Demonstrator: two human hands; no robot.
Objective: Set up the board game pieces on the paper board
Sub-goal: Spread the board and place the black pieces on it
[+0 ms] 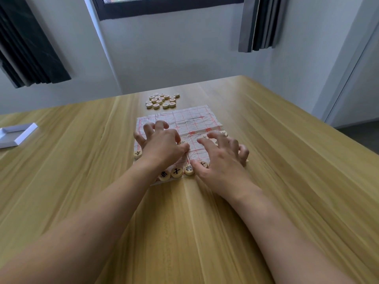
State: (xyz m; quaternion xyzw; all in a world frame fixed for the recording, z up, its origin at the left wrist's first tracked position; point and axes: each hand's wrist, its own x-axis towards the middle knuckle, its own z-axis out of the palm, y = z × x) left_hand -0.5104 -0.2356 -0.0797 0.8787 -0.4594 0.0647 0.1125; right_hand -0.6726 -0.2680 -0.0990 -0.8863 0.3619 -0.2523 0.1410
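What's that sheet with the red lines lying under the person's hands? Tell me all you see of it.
The paper board is a thin, whitish, crinkled sheet printed with a red grid and red characters across its middle. It lies flat on the wooden table. Round pale wooden pieces with dark characters stand along its near edge. The left hand and right hand are spread over its near half.

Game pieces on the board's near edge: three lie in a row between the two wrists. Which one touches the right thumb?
The rightmost piece of the row; the right hand has its thumb against it, while the other two lie clear, nearer the left wrist.

A big wooden table point(266, 140) stands by a pale wall point(174, 54). Up high is a dark-framed window point(164, 7) with grey curtains point(260, 23).
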